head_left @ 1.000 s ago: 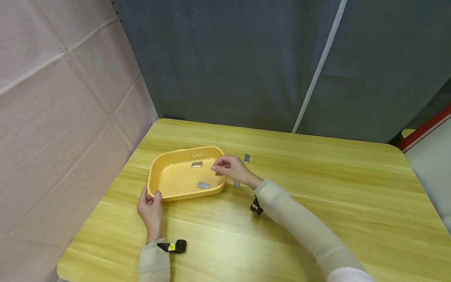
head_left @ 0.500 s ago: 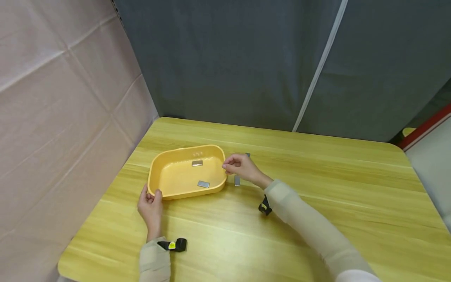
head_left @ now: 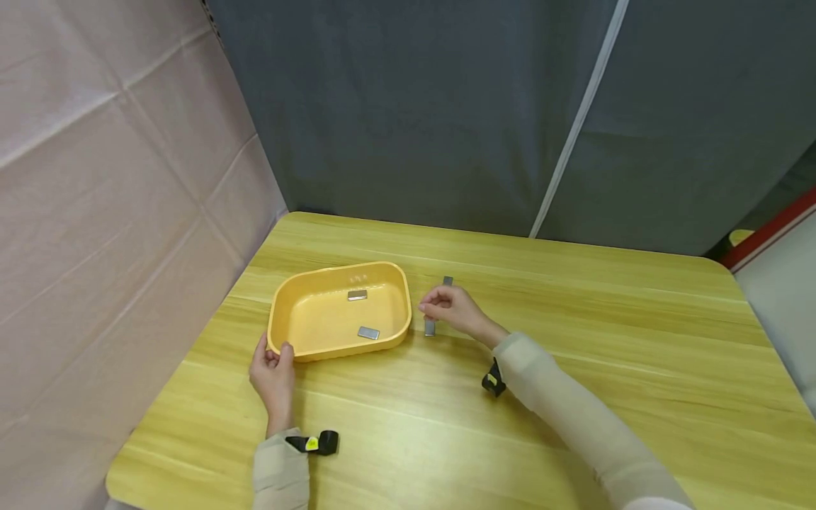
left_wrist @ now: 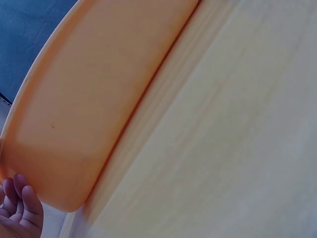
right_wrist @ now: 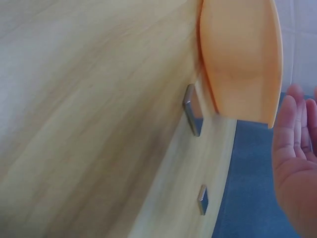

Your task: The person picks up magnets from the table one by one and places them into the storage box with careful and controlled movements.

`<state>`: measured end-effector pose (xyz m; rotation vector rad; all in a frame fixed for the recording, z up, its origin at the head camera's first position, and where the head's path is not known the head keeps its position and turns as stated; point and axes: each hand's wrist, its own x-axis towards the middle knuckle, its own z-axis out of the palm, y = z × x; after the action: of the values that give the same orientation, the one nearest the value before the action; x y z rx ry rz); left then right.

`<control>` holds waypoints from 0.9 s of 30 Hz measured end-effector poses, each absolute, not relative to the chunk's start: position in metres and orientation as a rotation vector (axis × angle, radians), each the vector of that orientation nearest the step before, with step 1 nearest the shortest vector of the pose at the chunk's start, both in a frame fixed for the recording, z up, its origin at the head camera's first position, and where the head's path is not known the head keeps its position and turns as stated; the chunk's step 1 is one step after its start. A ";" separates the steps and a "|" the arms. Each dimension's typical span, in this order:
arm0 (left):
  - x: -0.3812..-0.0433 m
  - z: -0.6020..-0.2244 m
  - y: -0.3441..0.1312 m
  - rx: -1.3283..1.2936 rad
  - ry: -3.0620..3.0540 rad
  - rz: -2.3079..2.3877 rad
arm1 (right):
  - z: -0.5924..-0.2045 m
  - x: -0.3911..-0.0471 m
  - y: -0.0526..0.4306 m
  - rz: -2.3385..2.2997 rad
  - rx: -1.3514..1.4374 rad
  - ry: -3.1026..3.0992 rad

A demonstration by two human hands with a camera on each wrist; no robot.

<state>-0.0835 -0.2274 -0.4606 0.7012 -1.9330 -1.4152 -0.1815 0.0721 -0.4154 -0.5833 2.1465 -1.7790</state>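
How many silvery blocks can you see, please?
4: a far inner block and a near inner block in the yellow tray; a far outer block and a near outer block on the table to its right. The right hand may hide more.

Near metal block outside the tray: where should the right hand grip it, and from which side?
I'd pinch the near metal block across its two long sides, with the right hand coming from above. It seems to lie flat on the table, long sides facing left and right, and the gap to the tray should leave room.
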 end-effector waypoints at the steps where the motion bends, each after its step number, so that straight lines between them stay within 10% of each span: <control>1: -0.083 -0.461 -0.227 0.704 -1.933 -1.416 | -0.417 -0.181 0.073 -1.774 -0.577 2.154; 27: -0.083 -0.459 -0.226 0.697 -1.923 -1.410 | -0.433 -0.178 0.087 -1.581 -0.264 2.293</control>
<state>-0.0826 -0.2261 -0.4587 0.6971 -1.9231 -1.4101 -0.1783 0.0867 -0.4333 -0.2640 2.2925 -1.5812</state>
